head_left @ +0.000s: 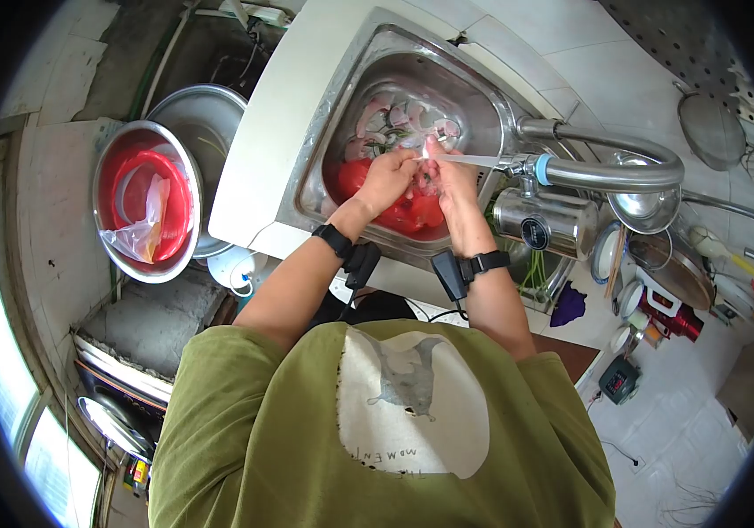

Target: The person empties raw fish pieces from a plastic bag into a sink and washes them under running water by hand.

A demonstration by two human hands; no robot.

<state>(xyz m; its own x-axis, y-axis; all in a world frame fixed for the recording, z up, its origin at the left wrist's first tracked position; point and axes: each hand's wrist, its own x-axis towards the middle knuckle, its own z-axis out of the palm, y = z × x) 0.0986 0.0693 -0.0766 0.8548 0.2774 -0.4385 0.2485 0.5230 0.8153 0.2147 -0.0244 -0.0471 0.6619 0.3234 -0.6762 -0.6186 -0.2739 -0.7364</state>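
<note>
In the head view, my left hand (383, 182) and my right hand (458, 182) meet over the steel sink (307, 180), fingers closed on a small pinkish piece of fish (431, 148). Its full shape is hidden by the fingers and splashing water. A thin stream of water (481, 161) runs from the faucet (511, 165) onto my hands. Several pale pink fish pieces (381, 114) with dark skin lie in the far part of the sink. Below my hands is a shiny red plastic basin or bag (417, 214); I cannot tell which.
A curved steel pipe (614, 180) and a metal cylinder (546, 222) stand right of the sink. Green stalks (535, 271) lie beneath the cylinder. At left, a steel basin (102, 198) holds a red bowl (185, 189) and a plastic bag (155, 207). White countertop (258, 132) borders the sink.
</note>
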